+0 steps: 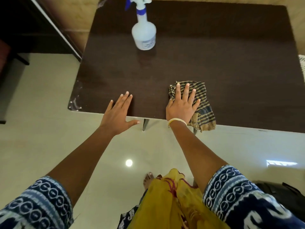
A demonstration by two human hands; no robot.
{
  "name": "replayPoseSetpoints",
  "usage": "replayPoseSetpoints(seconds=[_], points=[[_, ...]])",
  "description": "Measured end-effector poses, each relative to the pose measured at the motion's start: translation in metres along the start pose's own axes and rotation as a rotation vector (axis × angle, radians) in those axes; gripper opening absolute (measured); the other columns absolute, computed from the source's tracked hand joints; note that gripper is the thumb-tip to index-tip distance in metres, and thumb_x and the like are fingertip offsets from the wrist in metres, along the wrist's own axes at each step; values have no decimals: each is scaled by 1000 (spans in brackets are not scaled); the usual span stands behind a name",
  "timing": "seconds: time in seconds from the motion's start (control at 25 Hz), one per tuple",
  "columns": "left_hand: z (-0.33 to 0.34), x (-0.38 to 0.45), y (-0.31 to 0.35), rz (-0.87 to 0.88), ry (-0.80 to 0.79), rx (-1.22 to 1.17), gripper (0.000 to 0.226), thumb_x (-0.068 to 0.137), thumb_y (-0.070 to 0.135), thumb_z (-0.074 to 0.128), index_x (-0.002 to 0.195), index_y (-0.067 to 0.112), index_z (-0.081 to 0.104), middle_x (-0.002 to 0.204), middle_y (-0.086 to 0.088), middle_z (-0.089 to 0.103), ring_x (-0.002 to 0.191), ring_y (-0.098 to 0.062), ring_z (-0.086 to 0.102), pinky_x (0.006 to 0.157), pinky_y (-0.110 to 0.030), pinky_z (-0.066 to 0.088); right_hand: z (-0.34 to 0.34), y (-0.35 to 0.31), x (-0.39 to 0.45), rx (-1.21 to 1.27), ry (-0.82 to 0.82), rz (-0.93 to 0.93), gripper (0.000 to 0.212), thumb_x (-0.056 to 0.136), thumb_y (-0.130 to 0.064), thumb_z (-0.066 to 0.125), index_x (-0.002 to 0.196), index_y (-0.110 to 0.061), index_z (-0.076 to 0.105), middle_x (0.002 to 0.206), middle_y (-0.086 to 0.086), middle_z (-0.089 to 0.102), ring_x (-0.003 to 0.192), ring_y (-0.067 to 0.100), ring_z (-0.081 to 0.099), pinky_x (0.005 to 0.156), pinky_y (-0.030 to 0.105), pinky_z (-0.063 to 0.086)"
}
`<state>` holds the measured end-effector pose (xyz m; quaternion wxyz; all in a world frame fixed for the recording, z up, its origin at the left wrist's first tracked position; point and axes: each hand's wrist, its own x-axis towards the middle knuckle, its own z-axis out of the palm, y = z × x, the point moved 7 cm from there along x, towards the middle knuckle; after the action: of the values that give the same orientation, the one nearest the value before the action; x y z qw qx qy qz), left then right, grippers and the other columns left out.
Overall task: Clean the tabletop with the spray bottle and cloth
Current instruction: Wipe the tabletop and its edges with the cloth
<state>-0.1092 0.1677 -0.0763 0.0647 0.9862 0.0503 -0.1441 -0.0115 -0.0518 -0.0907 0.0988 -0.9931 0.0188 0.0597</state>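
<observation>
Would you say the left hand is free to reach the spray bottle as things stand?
Probably yes: the left hand lies open at the near edge, holding nothing, and only bare tabletop lies between it and the upright spray bottle further back.

We see an evenly lit, sharp view. A round lamp glare [129, 162] and a window reflection [281, 163] shine on the glossy floor [41, 146]; the table [231, 63] edges bow from wide-angle distortion, and its far corners darken.
</observation>
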Motion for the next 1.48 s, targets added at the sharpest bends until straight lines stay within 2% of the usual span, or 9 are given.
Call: replayPoseSetpoints(seconds=[0.4,0.68,0.8,0.88,0.96,1.04,1.24,1.36,1.48], points=[[3,-13,-52,22,-103,-200,81,98,32,55,157,21,1,165,3,-8,152,-18,-2,121,-41,10,26,-119,-38,-17,-53,-194,62,101,-44,33,156,-32,9,165,3,3,152,31,-1,119,56,1],[6,-26,-53,-46,88,-190,75,98,20,55,157,16,8,166,1,1,152,-18,4,121,-35,14,41,-173,-44,-65,-126,-431,66,100,-43,36,156,-32,5,165,2,-2,152,29,-5,120,50,-1],[3,-37,-66,-78,211,-345,64,96,15,59,153,17,30,162,3,22,149,-14,21,115,-29,25,45,-188,-45,-89,-151,-496,65,100,-44,34,157,-32,3,165,2,-4,152,29,-7,120,49,-3],[-7,-46,-79,-116,376,-471,44,91,13,64,134,13,59,144,-1,54,133,-17,51,105,-34,43,48,-197,-45,-101,-157,-536,65,101,-44,34,157,-31,3,165,2,-3,152,29,-6,120,49,-4],[-19,-60,-98,-219,575,-488,24,87,16,67,108,9,75,111,-7,74,100,-24,71,88,-35,56,51,-211,-45,-122,-159,-596,64,101,-44,33,157,-31,4,166,3,-1,152,30,-5,120,49,-4],[-21,-75,-121,-385,678,-545,21,87,21,62,95,8,78,91,-7,77,79,-23,73,75,-31,58,55,-230,-45,-129,-155,-660,64,100,-43,32,157,-30,6,165,3,2,152,31,-2,120,50,-1],[-10,-108,-190,-844,792,-740,21,91,15,56,93,6,75,82,-7,74,69,-16,65,66,-10,43,67,-281,-41,-157,-130,-764,65,97,-41,35,156,-31,10,165,3,8,152,31,3,121,52,5],[10,-96,-231,-1032,700,-1102,27,93,13,49,103,3,73,92,-10,73,81,-23,70,82,-27,56,73,-319,-34,-164,-123,-792,65,96,-39,36,156,-32,12,165,3,9,151,31,5,121,52,6],[19,-70,-239,-1055,403,-1674,30,99,10,45,118,-5,63,103,-17,67,86,-29,68,82,-36,58,79,-357,-24,-190,-118,-814,64,96,-39,35,156,-33,14,165,2,10,151,30,6,121,52,7]])
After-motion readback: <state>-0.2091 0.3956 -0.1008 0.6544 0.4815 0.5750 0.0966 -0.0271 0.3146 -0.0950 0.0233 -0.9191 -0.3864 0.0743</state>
